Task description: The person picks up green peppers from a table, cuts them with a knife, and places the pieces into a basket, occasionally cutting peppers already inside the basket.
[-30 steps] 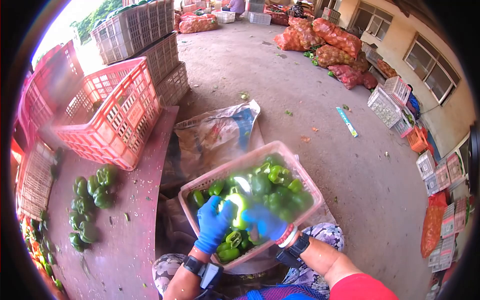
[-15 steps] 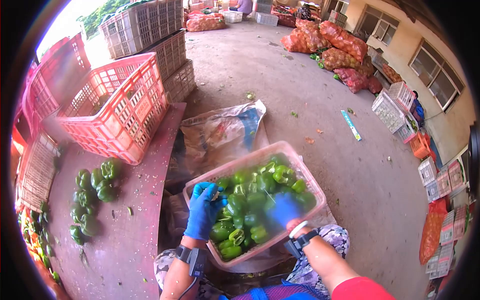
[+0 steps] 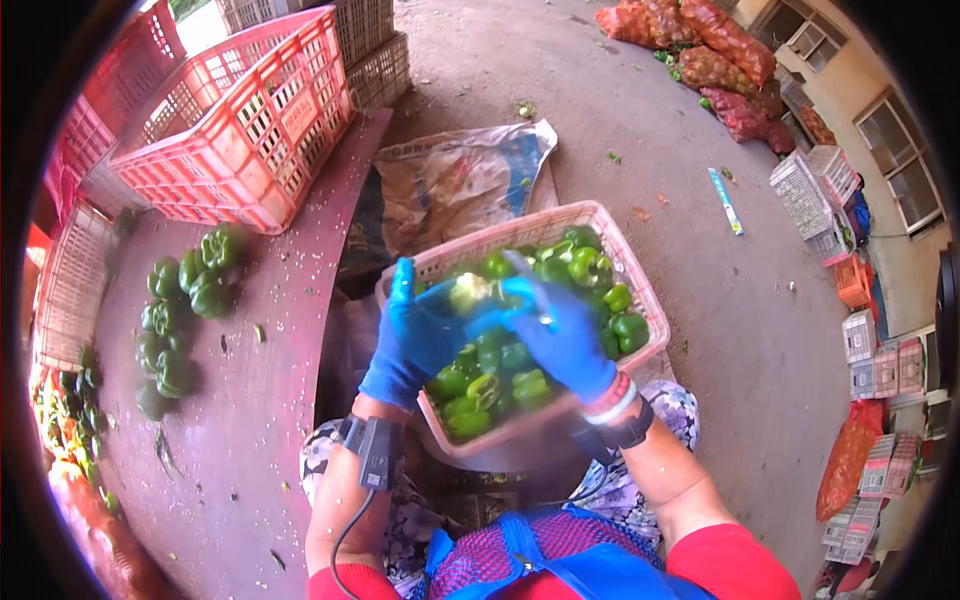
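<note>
Lengthwise, the crate [image 3: 520, 228] slants up-right beneath left hand [image 3: 415, 338] and right hand [image 3: 562, 338], grips too blurred to tell.

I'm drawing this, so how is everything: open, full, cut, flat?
Near pink crate: open-topped, holding peppers
Green bell peppers in it: some cut open
Larger pink crate: open-topped
Green bell peppers on tabletop: clustered
Mesh sacks: full
Woven sack: flat, crumpled
Left hand: gloved, blurred
Right hand: gloved, blurred

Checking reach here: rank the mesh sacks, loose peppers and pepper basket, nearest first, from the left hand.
1. Pepper basket, just below the left hand.
2. Loose peppers, off to the left.
3. Mesh sacks, far ahead, right.
</note>
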`<action>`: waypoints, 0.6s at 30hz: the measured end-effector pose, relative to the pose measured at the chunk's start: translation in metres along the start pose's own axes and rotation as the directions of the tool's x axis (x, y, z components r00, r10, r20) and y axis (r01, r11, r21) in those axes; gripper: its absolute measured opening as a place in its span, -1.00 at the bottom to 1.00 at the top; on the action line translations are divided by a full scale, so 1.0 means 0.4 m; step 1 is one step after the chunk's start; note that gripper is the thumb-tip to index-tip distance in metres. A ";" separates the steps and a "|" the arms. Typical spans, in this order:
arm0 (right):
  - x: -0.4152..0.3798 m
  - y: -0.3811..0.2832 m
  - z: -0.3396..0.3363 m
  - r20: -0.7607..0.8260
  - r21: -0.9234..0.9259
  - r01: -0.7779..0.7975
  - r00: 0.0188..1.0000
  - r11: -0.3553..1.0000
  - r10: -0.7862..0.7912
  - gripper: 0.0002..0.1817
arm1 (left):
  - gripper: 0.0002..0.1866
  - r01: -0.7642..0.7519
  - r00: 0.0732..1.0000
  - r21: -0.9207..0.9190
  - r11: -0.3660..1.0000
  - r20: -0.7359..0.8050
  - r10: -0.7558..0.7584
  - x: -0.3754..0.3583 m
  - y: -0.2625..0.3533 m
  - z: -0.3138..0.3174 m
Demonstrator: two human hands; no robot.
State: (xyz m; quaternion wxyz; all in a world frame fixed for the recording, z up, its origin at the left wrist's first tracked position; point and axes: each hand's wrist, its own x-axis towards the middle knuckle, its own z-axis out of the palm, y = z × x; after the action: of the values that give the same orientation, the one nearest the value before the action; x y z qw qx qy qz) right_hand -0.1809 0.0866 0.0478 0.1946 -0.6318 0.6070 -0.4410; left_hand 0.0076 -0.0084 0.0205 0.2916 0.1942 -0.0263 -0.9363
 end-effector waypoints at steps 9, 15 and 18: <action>0.050 0.077 0.103 0.189 -0.090 0.018 0.982 0.996 -0.001 -0.48 | -0.09 0.055 0.995 0.209 0.976 0.074 -0.072 0.041 -0.025 -0.122; 0.060 0.115 0.110 0.084 0.063 -0.103 0.992 0.993 0.097 -0.51 | -0.25 -0.042 0.970 0.260 0.965 -0.221 0.101 0.043 -0.028 -0.075; 0.062 0.133 0.106 0.253 0.337 -0.409 0.907 0.848 0.338 -0.59 | -0.38 -0.035 0.968 0.433 0.901 -0.209 0.138 0.045 -0.023 -0.106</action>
State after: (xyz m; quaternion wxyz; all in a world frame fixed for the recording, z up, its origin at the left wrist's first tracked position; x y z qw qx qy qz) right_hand -0.1822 0.0412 -0.0086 0.4513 -0.4889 0.6003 -0.4439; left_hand 0.0052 -0.0079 -0.0265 0.2847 0.3608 -0.2041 -0.8644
